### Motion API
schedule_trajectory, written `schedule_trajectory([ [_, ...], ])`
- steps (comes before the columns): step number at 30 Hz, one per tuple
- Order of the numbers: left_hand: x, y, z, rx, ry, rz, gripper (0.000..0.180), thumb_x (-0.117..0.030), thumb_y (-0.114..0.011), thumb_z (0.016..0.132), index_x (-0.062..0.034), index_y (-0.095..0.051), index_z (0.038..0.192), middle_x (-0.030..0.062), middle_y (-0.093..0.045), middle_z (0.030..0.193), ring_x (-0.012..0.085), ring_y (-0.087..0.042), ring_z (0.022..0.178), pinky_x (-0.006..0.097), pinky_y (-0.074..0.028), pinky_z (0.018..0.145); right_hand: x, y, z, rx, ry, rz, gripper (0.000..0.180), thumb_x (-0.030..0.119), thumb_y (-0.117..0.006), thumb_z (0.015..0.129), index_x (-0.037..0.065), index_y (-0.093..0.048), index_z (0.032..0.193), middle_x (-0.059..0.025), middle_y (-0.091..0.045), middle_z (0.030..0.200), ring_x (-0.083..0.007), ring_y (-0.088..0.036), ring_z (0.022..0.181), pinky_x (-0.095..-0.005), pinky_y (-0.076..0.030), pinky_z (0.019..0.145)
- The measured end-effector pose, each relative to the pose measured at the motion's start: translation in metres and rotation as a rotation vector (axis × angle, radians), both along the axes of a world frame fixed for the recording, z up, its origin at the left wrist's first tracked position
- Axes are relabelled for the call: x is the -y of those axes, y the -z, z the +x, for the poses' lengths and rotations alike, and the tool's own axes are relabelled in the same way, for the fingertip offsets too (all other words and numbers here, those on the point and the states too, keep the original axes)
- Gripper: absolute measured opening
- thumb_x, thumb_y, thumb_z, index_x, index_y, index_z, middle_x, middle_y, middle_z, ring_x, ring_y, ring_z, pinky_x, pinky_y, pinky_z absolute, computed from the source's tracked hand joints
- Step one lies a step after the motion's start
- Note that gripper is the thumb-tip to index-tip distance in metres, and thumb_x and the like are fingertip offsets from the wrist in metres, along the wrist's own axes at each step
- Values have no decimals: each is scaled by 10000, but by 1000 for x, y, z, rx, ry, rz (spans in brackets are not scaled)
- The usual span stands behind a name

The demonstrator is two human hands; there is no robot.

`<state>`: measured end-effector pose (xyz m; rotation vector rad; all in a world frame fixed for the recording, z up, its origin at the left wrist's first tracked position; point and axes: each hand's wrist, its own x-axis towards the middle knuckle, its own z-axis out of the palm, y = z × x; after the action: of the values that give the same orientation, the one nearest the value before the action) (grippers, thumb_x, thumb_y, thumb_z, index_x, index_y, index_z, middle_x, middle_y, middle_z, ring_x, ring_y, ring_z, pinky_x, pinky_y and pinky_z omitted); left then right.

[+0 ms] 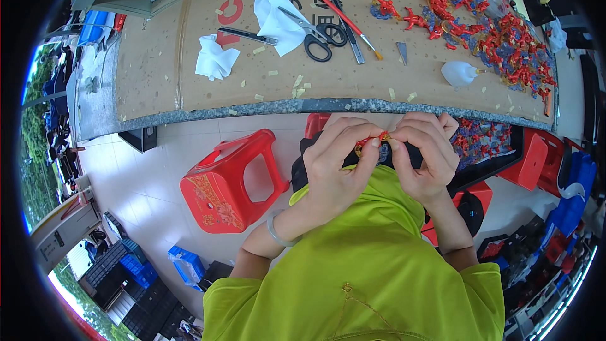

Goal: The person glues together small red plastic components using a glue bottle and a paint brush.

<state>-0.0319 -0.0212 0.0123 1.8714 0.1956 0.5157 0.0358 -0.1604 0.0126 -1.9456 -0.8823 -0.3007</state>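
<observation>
Both hands meet close to my chest, below the table's front edge. My left hand (pixel 338 164) and my right hand (pixel 424 155) pinch one small red and gold ornament (pixel 372 143) between their fingertips. A pale bangle (pixel 276 232) sits on my left wrist. A heap of similar small red and blue pieces (pixel 499 38) covers the table's right part.
A cardboard sheet (pixel 189 63) covers the table, with black-handled scissors (pixel 315 35), a red-handled brush (pixel 334 9), white cloths (pixel 214 57), paper scraps and a small white squeeze bottle (pixel 459 73). Red plastic stools (pixel 230 183) stand on the tiled floor at left and right. Blue crates (pixel 136 265) lie lower left.
</observation>
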Motion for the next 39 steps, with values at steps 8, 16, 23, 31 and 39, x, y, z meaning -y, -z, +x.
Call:
schedule_trajectory([
  [8,1,1,-4,26,-34,33,179,69,-672,716,-1,-666,880,89,-636,824,207,-602,710,282,-489,603,-1,-2,-1,30,-14,-10,206,-58,-693,636,47,-643,807,-46,-626,778,-194,-626,751,-321,-289,686],
  [16,3,0,-5,31,-34,58,198,71,-679,700,-14,-665,878,83,-641,830,225,-591,728,297,-477,632,0,-5,-3,36,16,3,198,-50,-706,642,50,-656,806,-41,-630,776,-191,-626,742,-314,-294,693],
  [23,-1,-3,0,65,5,102,215,66,-670,699,-12,-654,899,92,-631,841,232,-612,744,295,-487,671,2,-2,-1,12,30,0,185,-33,-712,670,56,-647,819,-36,-620,774,-188,-617,752,-322,-299,722],
  [31,-2,1,-3,-171,69,-486,354,89,-636,740,33,-575,1084,109,-643,943,150,-636,878,276,-507,815,5,6,-3,2,58,16,180,-26,-713,685,49,-646,835,-43,-634,791,-192,-615,757,-322,-300,732],
  [39,-6,11,-9,-270,142,-726,217,78,-601,854,74,-564,1068,130,-636,1048,154,-625,961,272,-517,847,5,10,-2,-31,76,26,176,-27,-710,693,43,-644,840,-44,-642,793,-195,-615,763,-323,-303,744],
])
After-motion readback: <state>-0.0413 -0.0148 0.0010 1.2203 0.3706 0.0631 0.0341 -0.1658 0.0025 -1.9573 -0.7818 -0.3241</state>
